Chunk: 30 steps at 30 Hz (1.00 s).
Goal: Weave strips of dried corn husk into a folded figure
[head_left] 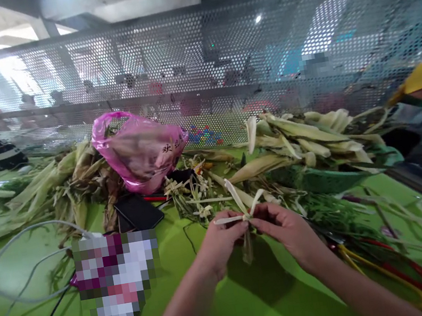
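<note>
Between my two hands is a small knotted piece of pale corn husk (237, 196), its strips fanning out upward and sideways and one end hanging below. My left hand (222, 237) pinches it near the centre from the left, thumb and fingers together. From the other side my right hand (281, 227) pinches the same knot, with its fingertips close to the left thumb. Just beyond the hands lies a cluster of small woven husk pieces (201, 197) with stems. The hands are raised over the green table (204, 310).
A pink plastic bag (141, 153) stands among piled corn husks (80, 174). A green basket (328, 179) heaped with husks is at right, near red and yellow-handled tools (399, 266). A black phone (139, 211), white cables (24, 229) and a perforated screen (192, 48) are also around.
</note>
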{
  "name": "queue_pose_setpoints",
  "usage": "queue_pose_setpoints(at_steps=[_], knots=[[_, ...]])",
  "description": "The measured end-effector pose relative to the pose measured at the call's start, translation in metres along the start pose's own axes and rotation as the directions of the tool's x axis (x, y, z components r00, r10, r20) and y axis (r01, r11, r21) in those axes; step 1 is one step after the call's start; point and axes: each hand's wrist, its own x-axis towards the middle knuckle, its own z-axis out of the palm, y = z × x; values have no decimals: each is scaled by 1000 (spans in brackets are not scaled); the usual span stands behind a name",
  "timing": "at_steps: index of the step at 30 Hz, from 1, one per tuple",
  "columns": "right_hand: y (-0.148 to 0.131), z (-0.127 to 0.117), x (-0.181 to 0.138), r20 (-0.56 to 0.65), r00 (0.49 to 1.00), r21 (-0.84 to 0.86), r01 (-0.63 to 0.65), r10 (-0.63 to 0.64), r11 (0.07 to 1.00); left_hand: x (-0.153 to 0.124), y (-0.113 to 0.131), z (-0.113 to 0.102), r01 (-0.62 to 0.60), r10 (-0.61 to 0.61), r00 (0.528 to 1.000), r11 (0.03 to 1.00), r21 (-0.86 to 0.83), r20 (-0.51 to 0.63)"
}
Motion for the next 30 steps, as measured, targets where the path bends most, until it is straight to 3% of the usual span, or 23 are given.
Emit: queue_pose_setpoints(at_steps=[6,13,19,23,26,30], knots=[[0,-4,-4,-99,995,103,-22,32,994,-2,4,3,58,-54,998,992,-111,43],[-1,-7,-4,-67,994,83,-83,88,993,-3,6,4,125,-121,992,966,-227,30],[0,-5,-1,-110,985,254,-100,132,962,-2,7,1,-14,16,1000,986,-166,11],[-4,4,-5,1,978,325,-198,209,925,-1,5,3,-80,74,996,985,-152,-44],[-6,11,-8,3,973,300,-222,231,928,-2,3,7,-67,60,997,982,-177,-41],[-5,9,-7,-44,987,125,-151,157,981,-4,4,6,-42,39,999,990,-135,-20]])
